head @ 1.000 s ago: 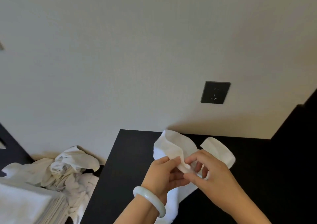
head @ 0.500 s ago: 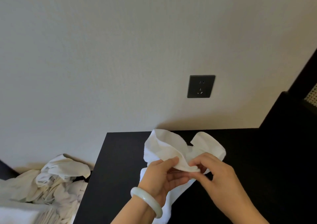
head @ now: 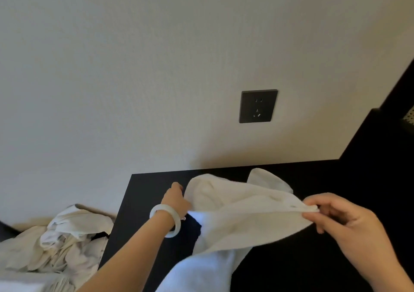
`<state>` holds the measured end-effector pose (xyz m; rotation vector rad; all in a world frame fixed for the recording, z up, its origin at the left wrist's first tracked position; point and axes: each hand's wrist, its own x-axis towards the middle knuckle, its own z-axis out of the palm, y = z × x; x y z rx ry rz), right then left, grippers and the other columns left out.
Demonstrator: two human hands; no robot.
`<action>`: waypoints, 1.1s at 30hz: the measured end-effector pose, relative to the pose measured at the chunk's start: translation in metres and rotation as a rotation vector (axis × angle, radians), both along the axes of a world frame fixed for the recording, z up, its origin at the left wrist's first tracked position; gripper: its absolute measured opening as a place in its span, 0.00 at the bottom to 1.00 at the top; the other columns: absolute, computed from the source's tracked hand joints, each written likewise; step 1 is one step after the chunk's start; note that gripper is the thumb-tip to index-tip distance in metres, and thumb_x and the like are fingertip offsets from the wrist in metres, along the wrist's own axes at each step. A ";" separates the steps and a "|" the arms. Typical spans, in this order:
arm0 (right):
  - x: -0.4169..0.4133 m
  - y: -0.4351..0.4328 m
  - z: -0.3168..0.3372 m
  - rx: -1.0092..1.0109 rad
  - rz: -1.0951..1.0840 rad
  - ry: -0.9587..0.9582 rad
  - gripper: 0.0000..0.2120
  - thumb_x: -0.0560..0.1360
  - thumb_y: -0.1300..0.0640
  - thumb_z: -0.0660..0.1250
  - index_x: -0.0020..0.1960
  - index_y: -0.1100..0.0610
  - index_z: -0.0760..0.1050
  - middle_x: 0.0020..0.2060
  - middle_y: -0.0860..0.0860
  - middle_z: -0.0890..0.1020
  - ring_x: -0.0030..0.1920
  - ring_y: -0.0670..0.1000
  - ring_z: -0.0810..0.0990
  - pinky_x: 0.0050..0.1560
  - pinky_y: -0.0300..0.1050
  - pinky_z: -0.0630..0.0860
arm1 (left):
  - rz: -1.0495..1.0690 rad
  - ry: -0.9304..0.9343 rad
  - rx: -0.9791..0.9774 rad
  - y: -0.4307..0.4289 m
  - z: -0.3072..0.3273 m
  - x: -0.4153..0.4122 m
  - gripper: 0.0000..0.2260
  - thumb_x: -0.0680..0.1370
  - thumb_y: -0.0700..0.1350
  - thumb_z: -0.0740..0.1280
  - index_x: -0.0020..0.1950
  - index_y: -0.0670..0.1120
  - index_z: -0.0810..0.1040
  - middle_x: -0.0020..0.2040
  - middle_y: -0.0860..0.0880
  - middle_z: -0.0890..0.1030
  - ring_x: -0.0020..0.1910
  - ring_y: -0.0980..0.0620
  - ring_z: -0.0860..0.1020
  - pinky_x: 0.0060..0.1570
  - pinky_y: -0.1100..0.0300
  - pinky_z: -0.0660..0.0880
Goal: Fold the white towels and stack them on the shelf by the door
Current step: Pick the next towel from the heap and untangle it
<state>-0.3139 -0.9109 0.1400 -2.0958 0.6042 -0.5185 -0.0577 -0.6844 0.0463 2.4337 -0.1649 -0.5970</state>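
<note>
The two hands were close together half a second ago; now they have pulled far apart and the soft white towel (head: 244, 211) is stretched out between them. The left hand (head: 177, 200) has moved out to the left, and its grip is closed on the towel's left edge. A smooth pale round bracelet (head: 165, 221) sits on that wrist. The right hand (head: 342, 219) has moved to the right, and its thumb and fingers (head: 310, 209) are pinched shut on the towel's right edge. The towel hangs over the flat black desk (head: 147, 193), with its lower part drooping toward the bottom of the view. The desk's left part and far right part are bare. The desk's back edge meets the plain cream wall (head: 134, 67), where a dark square wall socket (head: 258, 106) sits. To the left, past the desk's edge, lies a messy heap of white cloths (head: 62, 242).
</note>
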 end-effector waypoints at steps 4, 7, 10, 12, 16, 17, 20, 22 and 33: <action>0.005 -0.007 -0.003 0.088 -0.011 -0.012 0.12 0.71 0.66 0.73 0.44 0.49 0.83 0.29 0.53 0.81 0.29 0.48 0.78 0.31 0.35 0.74 | -0.037 -0.104 -0.083 -0.014 -0.002 0.015 0.19 0.77 0.42 0.66 0.68 0.48 0.70 0.53 0.48 0.78 0.42 0.51 0.79 0.34 0.61 0.74; 0.010 -0.008 -0.004 0.136 -0.014 -0.015 0.11 0.71 0.66 0.73 0.45 0.50 0.83 0.31 0.54 0.82 0.30 0.48 0.79 0.32 0.37 0.77 | -0.066 -0.173 0.000 -0.025 0.004 0.023 0.05 0.78 0.43 0.65 0.53 0.45 0.77 0.43 0.50 0.78 0.39 0.52 0.75 0.34 0.63 0.69; 0.013 -0.010 -0.004 0.139 -0.033 -0.013 0.10 0.72 0.65 0.72 0.46 0.50 0.83 0.33 0.51 0.83 0.32 0.48 0.81 0.34 0.41 0.78 | -0.063 -0.182 0.039 -0.023 0.011 0.028 0.05 0.78 0.41 0.63 0.42 0.45 0.76 0.37 0.48 0.77 0.33 0.50 0.75 0.33 0.61 0.71; 0.014 -0.014 -0.004 0.134 -0.059 -0.029 0.10 0.72 0.65 0.72 0.46 0.50 0.82 0.34 0.49 0.83 0.33 0.47 0.81 0.34 0.40 0.77 | -0.046 -0.174 0.011 -0.012 0.020 0.030 0.07 0.79 0.40 0.62 0.43 0.46 0.77 0.34 0.46 0.79 0.28 0.50 0.77 0.29 0.62 0.72; 0.018 -0.025 0.016 0.133 -0.151 -0.124 0.09 0.73 0.64 0.72 0.46 0.50 0.82 0.33 0.49 0.83 0.32 0.47 0.79 0.35 0.41 0.75 | 0.010 -0.243 -0.106 0.021 0.073 0.045 0.06 0.79 0.38 0.65 0.44 0.44 0.80 0.29 0.43 0.81 0.21 0.52 0.75 0.23 0.62 0.72; 0.021 -0.029 0.025 0.132 -0.153 -0.161 0.09 0.73 0.63 0.73 0.46 0.50 0.82 0.32 0.51 0.82 0.30 0.47 0.79 0.34 0.41 0.75 | 0.004 -0.287 -0.131 0.029 0.095 0.049 0.06 0.78 0.37 0.66 0.43 0.44 0.81 0.27 0.44 0.80 0.20 0.53 0.74 0.22 0.62 0.72; 0.035 -0.039 0.067 0.083 -0.106 -0.257 0.08 0.72 0.61 0.75 0.44 0.48 0.83 0.29 0.54 0.82 0.29 0.47 0.78 0.34 0.35 0.74 | -0.025 -0.399 -0.208 0.050 0.178 0.055 0.07 0.77 0.35 0.67 0.44 0.44 0.83 0.25 0.46 0.79 0.20 0.53 0.73 0.22 0.63 0.71; 0.046 -0.041 0.103 0.020 -0.047 -0.304 0.07 0.71 0.61 0.76 0.41 0.49 0.84 0.28 0.53 0.81 0.27 0.47 0.78 0.35 0.34 0.74 | -0.005 -0.416 -0.304 0.065 0.233 0.055 0.07 0.76 0.33 0.67 0.45 0.42 0.84 0.24 0.45 0.77 0.21 0.52 0.72 0.22 0.63 0.70; 0.073 -0.039 0.257 -0.183 0.097 -0.418 0.08 0.71 0.57 0.77 0.37 0.55 0.80 0.20 0.58 0.77 0.17 0.44 0.69 0.21 0.33 0.65 | -0.059 -0.552 -0.224 0.120 0.392 0.016 0.05 0.77 0.36 0.70 0.41 0.40 0.81 0.27 0.43 0.81 0.23 0.50 0.78 0.27 0.61 0.77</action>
